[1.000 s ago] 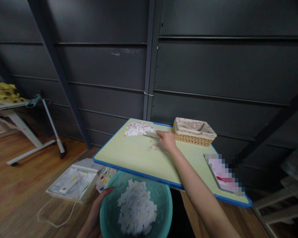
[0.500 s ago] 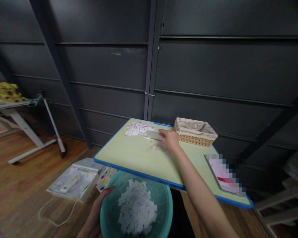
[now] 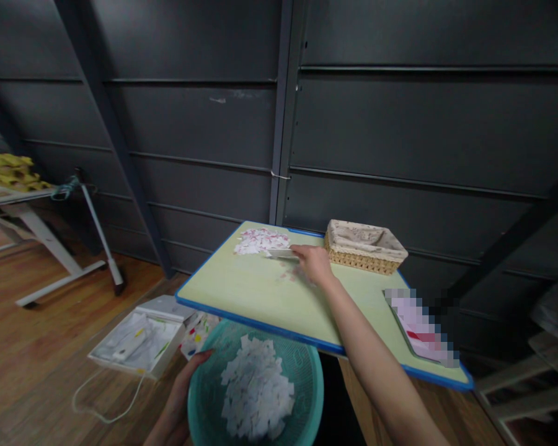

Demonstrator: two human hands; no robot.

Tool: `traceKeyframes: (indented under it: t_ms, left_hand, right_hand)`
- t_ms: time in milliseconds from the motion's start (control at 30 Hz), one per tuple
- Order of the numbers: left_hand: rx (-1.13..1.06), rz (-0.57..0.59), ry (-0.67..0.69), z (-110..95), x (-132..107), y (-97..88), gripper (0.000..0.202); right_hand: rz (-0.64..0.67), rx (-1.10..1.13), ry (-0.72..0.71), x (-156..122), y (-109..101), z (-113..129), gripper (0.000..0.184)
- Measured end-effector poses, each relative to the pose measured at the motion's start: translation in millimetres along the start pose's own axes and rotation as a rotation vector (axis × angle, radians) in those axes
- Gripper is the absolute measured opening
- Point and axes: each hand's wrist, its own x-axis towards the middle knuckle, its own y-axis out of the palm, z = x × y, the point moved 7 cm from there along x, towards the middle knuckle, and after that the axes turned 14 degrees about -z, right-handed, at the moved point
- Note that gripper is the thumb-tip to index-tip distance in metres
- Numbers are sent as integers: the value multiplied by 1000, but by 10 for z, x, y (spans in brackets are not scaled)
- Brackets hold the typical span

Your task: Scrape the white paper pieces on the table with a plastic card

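The right hand (image 3: pixel 312 263) pinches one white card (image 3: pixel 281 253); the left hand (image 3: pixel 185 384) grips one green basket (image 3: pixel 318 387) by its rim.
The thin, flat card is at the near side of one loose paper heap (image 3: pixel 259 239), by the table's (image 3: pixel 242 288) far left corner. The round plastic mesh basket, below the near edge, holds a second paper heap (image 3: pixel 258 393). One woven, cloth-lined box (image 3: pixel 365 258) stands toward the far right corner of the smooth, blue-edged tabletop.
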Motion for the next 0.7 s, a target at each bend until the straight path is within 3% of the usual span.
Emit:
traceKeyframes:
  t_ms: [133,367,533,700]
  left_hand:
    - [-7,0,-1,4,9,9,59]
    - [0,-3,13,-3,25,-1,54]
    - [-29,10,-6,-19,-31,13,59]
    - [-42,7,-36,-3,-45,14,67]
  right_hand:
    - [-58,-14,-14,2,2,2,36]
    - [-2,82,-85,-14,88,132,37]
    - [-85,61,-28,2,-14,46,36]
    - [-54,12,-16,-10,-16,32,36]
